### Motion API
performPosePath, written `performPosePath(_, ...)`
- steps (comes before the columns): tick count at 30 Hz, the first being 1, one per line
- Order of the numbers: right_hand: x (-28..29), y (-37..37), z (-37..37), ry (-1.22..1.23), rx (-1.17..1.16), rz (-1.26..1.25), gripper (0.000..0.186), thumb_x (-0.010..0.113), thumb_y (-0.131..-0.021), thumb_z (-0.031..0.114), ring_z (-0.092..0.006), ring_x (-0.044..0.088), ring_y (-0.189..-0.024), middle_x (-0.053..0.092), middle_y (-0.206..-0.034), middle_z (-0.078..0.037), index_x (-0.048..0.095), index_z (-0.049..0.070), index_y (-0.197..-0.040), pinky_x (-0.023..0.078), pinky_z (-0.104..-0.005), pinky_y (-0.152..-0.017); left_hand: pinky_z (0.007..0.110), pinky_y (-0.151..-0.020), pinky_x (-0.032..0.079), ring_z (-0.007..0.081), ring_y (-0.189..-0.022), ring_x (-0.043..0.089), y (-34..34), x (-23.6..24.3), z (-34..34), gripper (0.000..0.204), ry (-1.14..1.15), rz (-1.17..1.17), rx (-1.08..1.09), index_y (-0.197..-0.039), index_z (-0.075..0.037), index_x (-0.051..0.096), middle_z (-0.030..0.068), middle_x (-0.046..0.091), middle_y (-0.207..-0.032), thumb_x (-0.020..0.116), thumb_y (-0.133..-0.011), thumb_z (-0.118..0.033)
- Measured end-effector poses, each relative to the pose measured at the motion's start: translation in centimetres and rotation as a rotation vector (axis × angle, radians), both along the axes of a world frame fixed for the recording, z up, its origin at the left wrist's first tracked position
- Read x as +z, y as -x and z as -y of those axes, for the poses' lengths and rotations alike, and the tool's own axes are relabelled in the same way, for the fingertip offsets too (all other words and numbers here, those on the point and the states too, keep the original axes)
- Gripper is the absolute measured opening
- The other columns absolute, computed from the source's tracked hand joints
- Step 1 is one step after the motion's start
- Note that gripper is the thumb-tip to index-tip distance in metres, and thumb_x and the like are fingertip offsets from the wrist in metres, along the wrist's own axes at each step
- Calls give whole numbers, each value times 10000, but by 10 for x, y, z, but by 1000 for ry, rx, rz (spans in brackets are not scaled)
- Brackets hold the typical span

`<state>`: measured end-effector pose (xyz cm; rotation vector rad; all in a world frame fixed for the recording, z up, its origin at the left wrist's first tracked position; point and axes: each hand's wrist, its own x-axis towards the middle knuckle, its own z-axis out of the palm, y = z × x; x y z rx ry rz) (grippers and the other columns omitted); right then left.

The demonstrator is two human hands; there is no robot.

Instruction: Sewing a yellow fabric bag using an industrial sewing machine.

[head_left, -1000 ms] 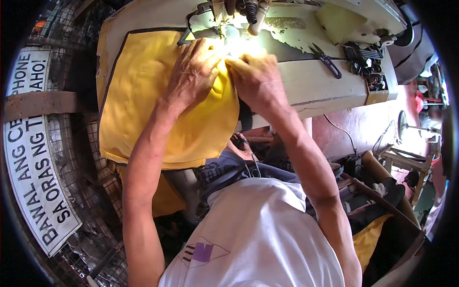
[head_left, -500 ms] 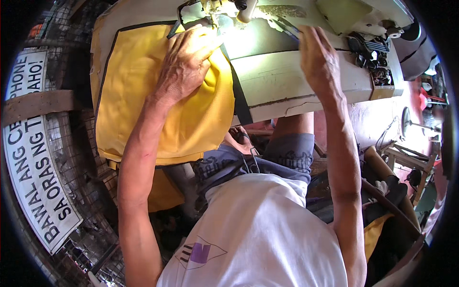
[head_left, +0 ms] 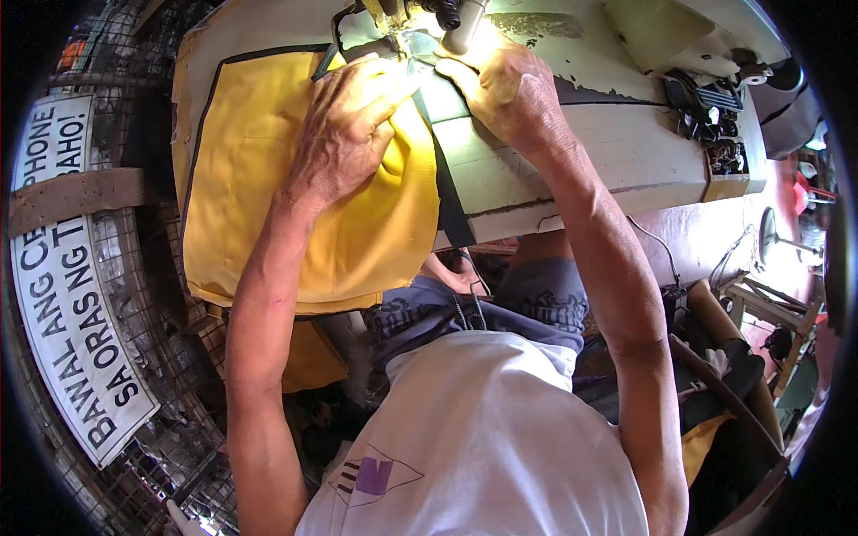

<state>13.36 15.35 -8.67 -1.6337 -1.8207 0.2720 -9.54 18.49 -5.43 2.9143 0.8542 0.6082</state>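
Observation:
A yellow fabric piece with black edging lies over the left part of the sewing table. My left hand rests on it close to the needle area, its fingers bent and gripping the bunched cloth. Just above is the lit sewing machine head. From beside the needle a black strip runs down over the table's front edge. My right hand is right of the needle, fingers curled, thumb pointing left toward the strip's upper end. Whatever lies inside its grip is hidden.
The worn white table extends to the right, with a dark mechanical fitting near its right end. A wire mesh wall bears a white sign on the left. A wooden frame and a brown roll stand at the right.
My right hand has swung left, from over the right of the table to beside the needle. The slim dark tool at its fingers is no longer visible. My left hand stays on the cloth.

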Motion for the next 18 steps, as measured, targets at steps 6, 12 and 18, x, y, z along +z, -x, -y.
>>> performPosePath(6,-3,2,-1,-6,-25,-34,213,725,-735,219,-389,650,-794,655,-820,-182,660,17,-750,529,-468,-721,432,-1054,398,316,-1209,543,-1,0,-1,448,-16,8,-3,-1254,-124,683,136,614,-1261,636,-811,-72)
performPosePath(12,-7,7,-5,-125,-22,70,236,718,-771,262,-368,664,-759,656,-801,-172,679,31,-739,532,-462,-681,426,-1022,420,306,-1126,553,-2,-1,0,428,41,23,-1,-1236,-131,695,124,604,-1179,644,-814,-84)
performPosePath(18,-3,14,-2,-91,21,213,196,679,-807,239,-362,654,-702,645,-784,-179,698,46,-782,533,-455,-630,425,-1014,427,306,-1128,548,0,-2,0,417,10,3,9,-1226,-133,699,123,604,-1167,649,-813,-97)
